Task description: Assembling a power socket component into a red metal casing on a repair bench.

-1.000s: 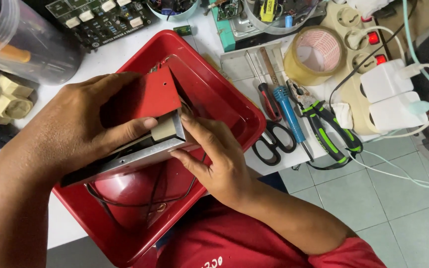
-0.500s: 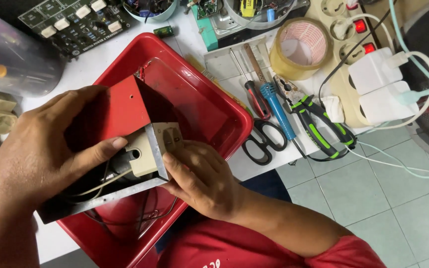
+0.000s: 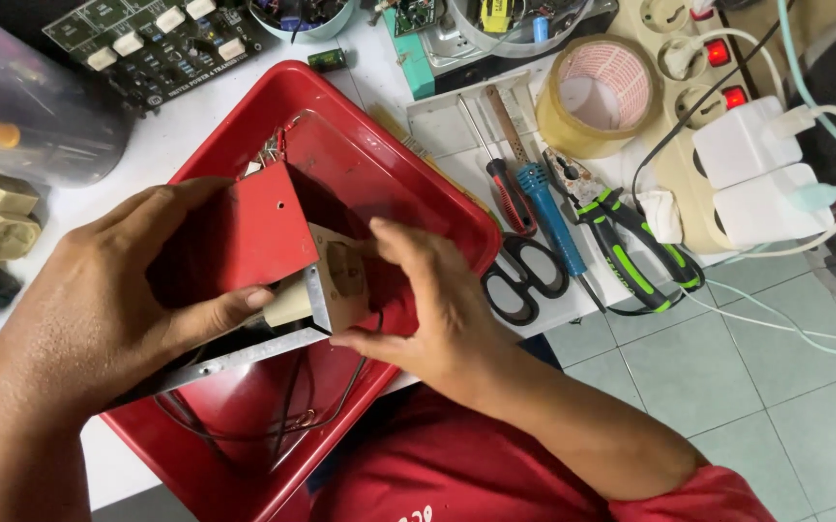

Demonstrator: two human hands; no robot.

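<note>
Centrally, a red tray [image 3: 418, 184] sits on the white table, and over its middle both hands hold a red metal housing [image 3: 244, 232] with a beige component [image 3: 340, 282] at its 3 o'clock end. Left hand [image 3: 108, 309] wraps closed around the housing from 9 o'clock, while the right hand [image 3: 437, 309] pinches the beige component. Toward 2 o'clock lie scissors [image 3: 524, 280], pliers [image 3: 630, 242] and a tape roll [image 3: 597, 97].

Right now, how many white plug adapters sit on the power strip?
2: one adapter sits nearer the strip's lit red switches, the other adapter right beside it toward the strip's near end. None look hidden.
</note>
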